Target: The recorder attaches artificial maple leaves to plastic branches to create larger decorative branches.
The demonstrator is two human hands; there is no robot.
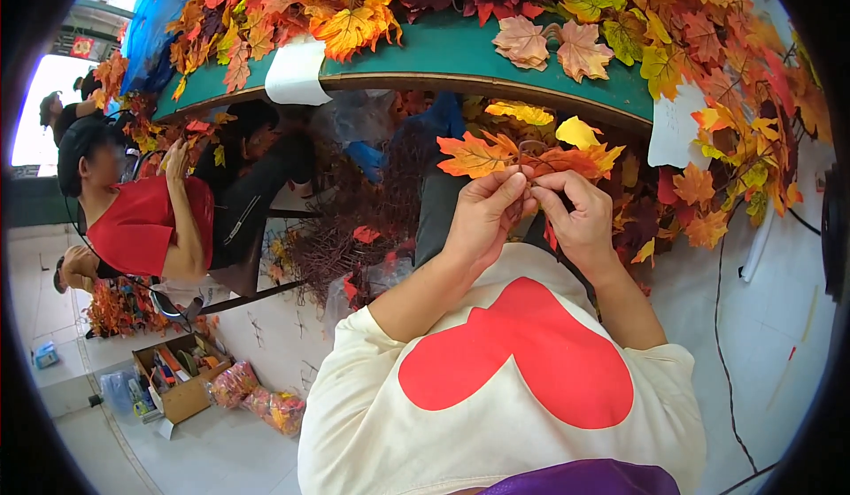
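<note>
My left hand point(489, 214) and my right hand point(575, 220) meet in front of my chest, fingertips pinched together. Between them they grip the brown stem of an artificial autumn leaf spray point(479, 153). Its orange and yellow leaves fan out to both sides above my fingers. A thin dark stem loops up between the two hands. Just beyond, the green-topped table point(425, 48) bears heaps of artificial leaves; a pair of pale pink-orange leaves point(583, 51) lies near its edge. What exactly sits between my fingertips is partly hidden.
At the left a person in a red top point(146, 229) sits handling leaves. Brown twiggy stems point(354, 243) pile up under the table. On the floor stand a cardboard box point(190, 393) of tools and bagged leaves point(274, 409). A dark cable point(722, 336) trails at right.
</note>
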